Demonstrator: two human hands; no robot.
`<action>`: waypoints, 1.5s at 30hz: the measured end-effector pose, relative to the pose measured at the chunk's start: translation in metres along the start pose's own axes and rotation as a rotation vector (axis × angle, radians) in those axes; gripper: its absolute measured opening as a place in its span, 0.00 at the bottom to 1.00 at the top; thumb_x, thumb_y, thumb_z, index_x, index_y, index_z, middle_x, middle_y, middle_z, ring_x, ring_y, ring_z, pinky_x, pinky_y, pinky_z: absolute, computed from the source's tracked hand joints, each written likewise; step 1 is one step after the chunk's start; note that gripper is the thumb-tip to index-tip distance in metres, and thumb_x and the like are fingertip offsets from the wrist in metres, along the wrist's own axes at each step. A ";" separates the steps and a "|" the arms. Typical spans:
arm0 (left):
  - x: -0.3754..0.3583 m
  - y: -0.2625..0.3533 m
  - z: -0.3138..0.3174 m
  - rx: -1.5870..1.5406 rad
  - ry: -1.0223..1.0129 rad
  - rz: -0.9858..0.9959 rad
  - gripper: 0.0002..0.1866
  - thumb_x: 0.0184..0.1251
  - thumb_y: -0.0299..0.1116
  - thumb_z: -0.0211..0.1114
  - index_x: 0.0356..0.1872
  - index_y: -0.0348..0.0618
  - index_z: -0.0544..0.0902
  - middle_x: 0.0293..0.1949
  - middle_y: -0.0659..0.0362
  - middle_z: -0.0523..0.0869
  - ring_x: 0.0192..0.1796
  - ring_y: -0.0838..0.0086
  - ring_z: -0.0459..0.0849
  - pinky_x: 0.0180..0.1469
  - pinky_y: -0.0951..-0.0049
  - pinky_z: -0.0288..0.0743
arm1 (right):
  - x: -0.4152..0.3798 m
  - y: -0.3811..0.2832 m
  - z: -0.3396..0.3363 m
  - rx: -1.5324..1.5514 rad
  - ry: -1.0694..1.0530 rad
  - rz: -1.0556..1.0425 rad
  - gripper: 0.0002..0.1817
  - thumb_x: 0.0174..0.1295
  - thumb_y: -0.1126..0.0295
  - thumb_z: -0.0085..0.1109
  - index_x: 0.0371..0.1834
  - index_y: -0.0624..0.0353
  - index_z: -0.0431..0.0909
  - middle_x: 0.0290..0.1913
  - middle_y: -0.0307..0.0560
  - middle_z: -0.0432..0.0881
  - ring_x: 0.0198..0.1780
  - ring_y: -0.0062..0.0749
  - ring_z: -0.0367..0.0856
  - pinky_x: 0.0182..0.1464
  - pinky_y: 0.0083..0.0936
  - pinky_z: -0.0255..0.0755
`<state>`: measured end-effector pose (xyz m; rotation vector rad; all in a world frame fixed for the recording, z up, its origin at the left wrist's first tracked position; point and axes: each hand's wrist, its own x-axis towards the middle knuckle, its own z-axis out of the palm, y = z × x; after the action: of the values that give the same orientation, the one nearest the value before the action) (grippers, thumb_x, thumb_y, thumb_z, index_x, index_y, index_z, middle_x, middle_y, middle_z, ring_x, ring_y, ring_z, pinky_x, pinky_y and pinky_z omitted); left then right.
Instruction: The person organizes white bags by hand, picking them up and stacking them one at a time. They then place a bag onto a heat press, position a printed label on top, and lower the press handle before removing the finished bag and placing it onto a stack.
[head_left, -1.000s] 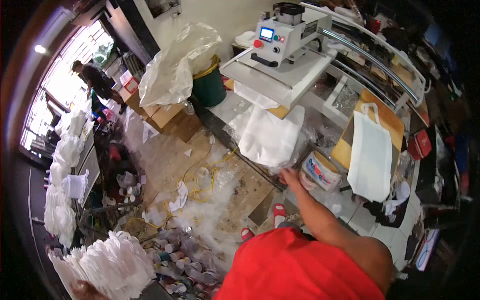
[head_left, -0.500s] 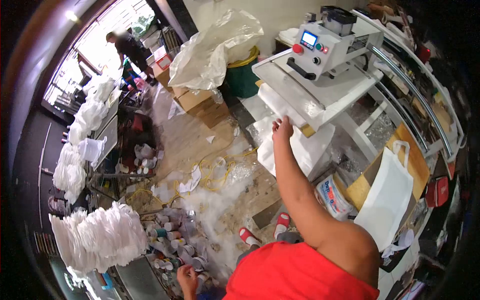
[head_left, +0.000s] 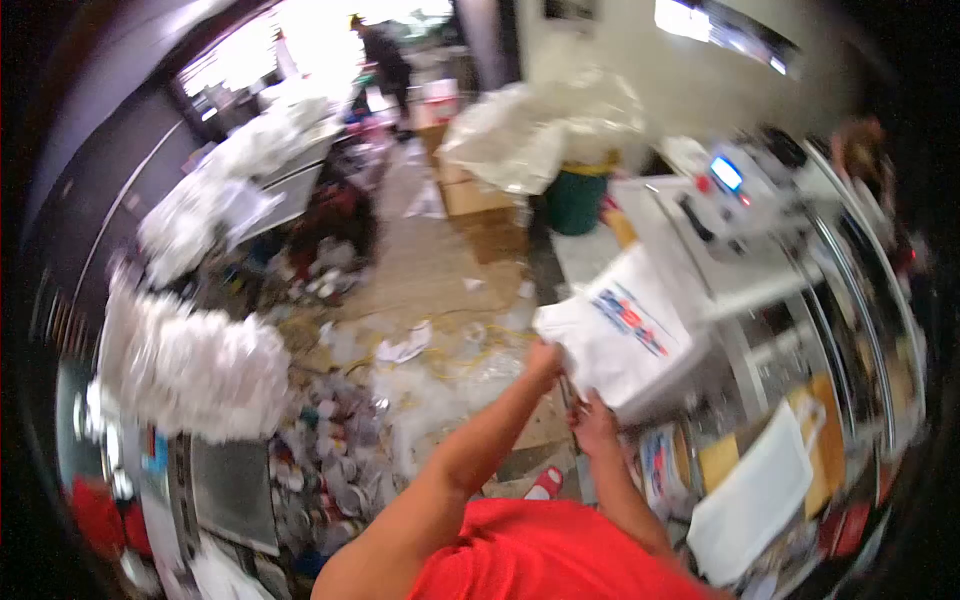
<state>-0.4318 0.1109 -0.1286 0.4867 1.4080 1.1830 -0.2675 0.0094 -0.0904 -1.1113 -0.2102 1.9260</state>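
A white fabric bag point(head_left: 630, 320) with a blue and red print on its face slants in front of the heat press. My left hand point(head_left: 545, 362) is closed on its near left corner. Lower down, my right hand point(head_left: 594, 420) has its fingers curled at the bag's bottom edge, smeared a little by motion. Behind the bag stands the heat press point(head_left: 740, 195), with a lit blue display, a red knob and a black handle. Its pale table point(head_left: 655, 210) is partly covered by the bag.
A plain white bag point(head_left: 760, 490) lies on a board at right, by a labelled tub point(head_left: 665, 465). White bundles point(head_left: 200, 360) are stacked at left. Cups and litter point(head_left: 330, 450) cover the floor. Cartons point(head_left: 485, 215) and a green bin point(head_left: 578, 203) stand ahead; a person point(head_left: 385, 65) is far back.
My right hand has drawn back from the press toward me, and my left hand has come up from the lower left. Both are now at the printed bag. The view has swung left.
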 end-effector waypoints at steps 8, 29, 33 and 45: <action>-0.097 0.267 -0.184 0.770 0.272 0.847 0.22 0.57 0.33 0.58 0.54 0.41 0.83 0.46 0.39 0.87 0.50 0.44 0.85 0.56 0.53 0.79 | -0.034 0.031 -0.088 -0.360 -0.119 0.265 0.17 0.70 0.51 0.59 0.50 0.51 0.79 0.43 0.44 0.82 0.40 0.41 0.82 0.38 0.42 0.77; -0.609 0.516 -0.769 -0.350 1.690 1.560 0.28 0.60 0.24 0.54 0.64 0.29 0.65 0.56 0.36 0.79 0.49 0.51 0.87 0.45 0.51 0.86 | 0.105 0.193 -0.130 -1.432 0.212 0.245 0.17 0.67 0.62 0.61 0.49 0.67 0.82 0.35 0.55 0.84 0.27 0.44 0.84 0.28 0.42 0.82; -0.512 0.480 -0.811 -0.593 1.785 1.393 0.26 0.58 0.22 0.56 0.59 0.22 0.64 0.57 0.33 0.78 0.54 0.47 0.86 0.52 0.61 0.87 | 0.104 0.207 -0.100 -1.450 0.189 0.234 0.18 0.66 0.61 0.61 0.49 0.66 0.82 0.36 0.55 0.84 0.29 0.45 0.84 0.29 0.42 0.81; -0.425 0.513 -0.769 -1.112 1.023 1.251 0.25 0.69 0.23 0.53 0.66 0.26 0.63 0.63 0.34 0.72 0.58 0.38 0.82 0.57 0.43 0.84 | 0.110 0.204 -0.091 -1.434 0.198 0.171 0.18 0.65 0.59 0.61 0.49 0.63 0.84 0.39 0.55 0.86 0.33 0.46 0.85 0.33 0.44 0.79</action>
<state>-1.2033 -0.3231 0.3722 -0.1953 0.8044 3.2545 -0.3446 -0.0537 -0.3179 -2.2179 -1.5780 1.6424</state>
